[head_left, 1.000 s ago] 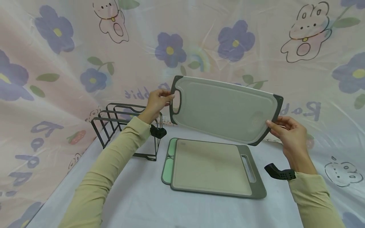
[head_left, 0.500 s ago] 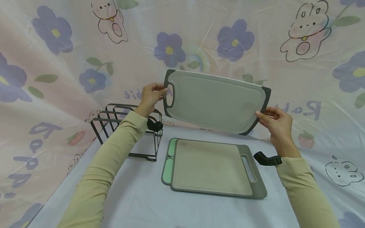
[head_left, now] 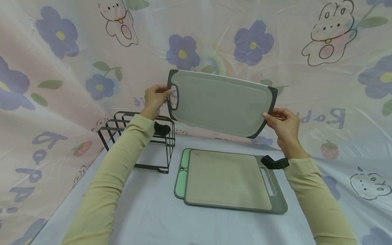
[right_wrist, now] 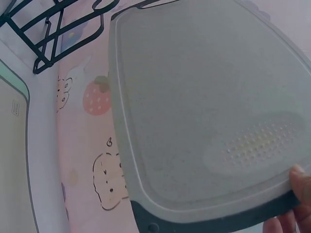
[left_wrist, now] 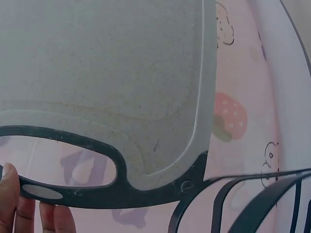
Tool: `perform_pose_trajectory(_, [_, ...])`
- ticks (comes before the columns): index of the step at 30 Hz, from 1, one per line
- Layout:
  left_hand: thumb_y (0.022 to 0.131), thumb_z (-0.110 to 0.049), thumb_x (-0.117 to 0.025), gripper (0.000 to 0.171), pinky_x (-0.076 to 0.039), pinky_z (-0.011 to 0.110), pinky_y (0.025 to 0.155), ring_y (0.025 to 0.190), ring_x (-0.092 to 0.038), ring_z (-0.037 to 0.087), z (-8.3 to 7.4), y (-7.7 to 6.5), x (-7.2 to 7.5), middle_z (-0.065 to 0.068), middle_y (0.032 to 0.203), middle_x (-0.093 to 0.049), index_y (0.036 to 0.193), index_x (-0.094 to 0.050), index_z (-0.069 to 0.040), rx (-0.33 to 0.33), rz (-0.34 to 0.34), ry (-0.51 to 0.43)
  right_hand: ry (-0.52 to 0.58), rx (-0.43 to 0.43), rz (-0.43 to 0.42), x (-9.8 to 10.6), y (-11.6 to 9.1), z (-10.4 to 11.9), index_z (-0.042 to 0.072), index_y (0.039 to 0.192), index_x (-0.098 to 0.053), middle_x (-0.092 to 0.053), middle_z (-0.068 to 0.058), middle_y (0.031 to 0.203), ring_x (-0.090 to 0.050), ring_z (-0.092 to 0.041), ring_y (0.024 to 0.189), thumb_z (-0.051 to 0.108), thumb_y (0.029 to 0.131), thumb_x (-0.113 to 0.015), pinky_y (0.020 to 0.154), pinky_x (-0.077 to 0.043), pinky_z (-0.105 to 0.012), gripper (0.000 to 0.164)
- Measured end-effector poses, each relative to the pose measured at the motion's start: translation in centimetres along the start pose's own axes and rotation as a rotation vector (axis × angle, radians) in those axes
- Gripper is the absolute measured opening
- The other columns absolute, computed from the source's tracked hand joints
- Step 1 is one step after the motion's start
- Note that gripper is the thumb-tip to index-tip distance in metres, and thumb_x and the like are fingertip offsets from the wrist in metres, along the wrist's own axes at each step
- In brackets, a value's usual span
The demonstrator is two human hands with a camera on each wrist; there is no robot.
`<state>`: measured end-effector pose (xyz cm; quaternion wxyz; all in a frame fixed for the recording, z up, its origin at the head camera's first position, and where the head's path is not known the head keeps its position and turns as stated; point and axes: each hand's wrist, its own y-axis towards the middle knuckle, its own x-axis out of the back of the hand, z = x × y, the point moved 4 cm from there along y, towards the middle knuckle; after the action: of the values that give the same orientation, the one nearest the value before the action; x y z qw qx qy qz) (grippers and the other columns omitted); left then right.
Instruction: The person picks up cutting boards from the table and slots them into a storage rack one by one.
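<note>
A grey cutting board [head_left: 220, 102] with dark end trims is held up above the table, its right end lower than its left. My left hand [head_left: 155, 100] pinches the dark handle end, thumb on the near face; the left wrist view shows the fingers around the handle bar [left_wrist: 43, 191]. At the other end my right hand [head_left: 284, 127] pinches the dark trim, thumb in front. A patch of small raised bumps [right_wrist: 260, 141] shows near that thumb. Below, a beige cutting board [head_left: 228, 180] lies flat over a green-edged board [head_left: 181, 180].
A black wire rack [head_left: 137, 127] with several upright loops stands at the left, partly behind my left forearm. White cloth [head_left: 147, 211] covers the table. A patterned curtain [head_left: 214, 34] hangs close behind the raised board.
Both hands have carried the grey cutting board left and slightly up, nearer the wire rack. The boards on the table and the rack have stayed in place.
</note>
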<state>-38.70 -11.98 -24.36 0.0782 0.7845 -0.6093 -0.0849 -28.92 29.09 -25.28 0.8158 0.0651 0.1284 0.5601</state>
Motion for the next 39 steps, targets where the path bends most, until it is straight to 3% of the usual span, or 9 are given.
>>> perform_pose_trajectory(4, [0.088, -0.003, -0.071, 0.019, -0.053, 0.034, 0.084, 0.079, -0.058, 0.011, 0.0, 0.7, 0.6, 0.003, 0.092, -0.058, 0.105, -0.064, 0.004, 0.002, -0.023, -0.013, -0.006, -0.002, 0.004, -1.0, 0.1, -0.3, 0.003, 0.093, -0.064, -0.062, -0.003, 0.084, -0.063, -0.009, 0.069, -0.003, 0.076, -0.081, 0.063, -0.055, -0.021, 0.026])
perform_pose_trajectory(9, [0.087, 0.000, -0.071, 0.017, -0.053, 0.034, 0.081, 0.076, -0.059, 0.012, 0.0, 1.4, 1.6, 0.002, 0.087, -0.060, 0.102, -0.064, 0.004, -0.005, -0.006, -0.052, -0.024, -0.006, 0.010, -2.1, 0.4, -0.7, 0.002, 0.094, -0.063, -0.061, -0.004, 0.085, -0.062, -0.009, 0.070, -0.003, 0.076, -0.081, 0.063, -0.055, -0.021, 0.026])
perform_pose_trajectory(17, [0.089, -0.002, -0.070, 0.019, -0.050, 0.037, 0.088, 0.078, -0.057, 0.012, 0.3, 2.5, 3.3, 0.002, 0.090, -0.059, 0.106, -0.064, 0.001, 0.064, -0.004, -0.082, -0.093, -0.021, 0.032, -4.0, 0.9, -1.1, 0.003, 0.097, -0.061, -0.059, -0.002, 0.086, -0.060, -0.008, 0.071, 0.002, 0.078, -0.081, 0.063, -0.054, -0.018, 0.027])
perform_pose_trajectory(26, [0.089, -0.003, -0.069, 0.020, -0.050, 0.034, 0.088, 0.080, -0.058, 0.012, 0.1, 3.3, 5.3, 0.001, 0.091, -0.059, 0.109, -0.063, 0.000, 0.099, -0.044, -0.082, -0.146, 0.022, 0.060, -6.6, 1.4, -1.0, 0.005, 0.094, -0.063, -0.060, -0.001, 0.086, -0.059, -0.009, 0.075, 0.005, 0.080, -0.080, 0.065, -0.053, -0.018, 0.022])
perform_pose_trajectory(33, [0.087, -0.001, -0.071, 0.010, -0.048, 0.031, 0.085, 0.078, -0.057, 0.011, 0.2, 3.8, 7.3, 0.000, 0.088, -0.059, 0.094, -0.065, -0.006, 0.127, -0.106, -0.155, -0.141, 0.040, 0.109, -8.8, 1.7, -1.5, 0.005, 0.094, -0.064, -0.060, -0.002, 0.086, -0.059, -0.010, 0.075, 0.005, 0.082, -0.079, 0.064, -0.053, -0.019, 0.019])
perform_pose_trajectory(39, [0.089, -0.002, -0.069, 0.011, -0.048, 0.030, 0.087, 0.079, -0.057, 0.011, 0.1, 3.9, 9.2, 0.000, 0.091, -0.058, 0.096, -0.063, -0.008, 0.133, -0.104, -0.139, -0.170, 0.046, 0.135, -10.6, 1.6, -1.9, 0.003, 0.099, -0.064, -0.060, -0.003, 0.090, -0.060, -0.011, 0.078, 0.007, 0.083, -0.078, 0.069, -0.055, -0.023, 0.021])
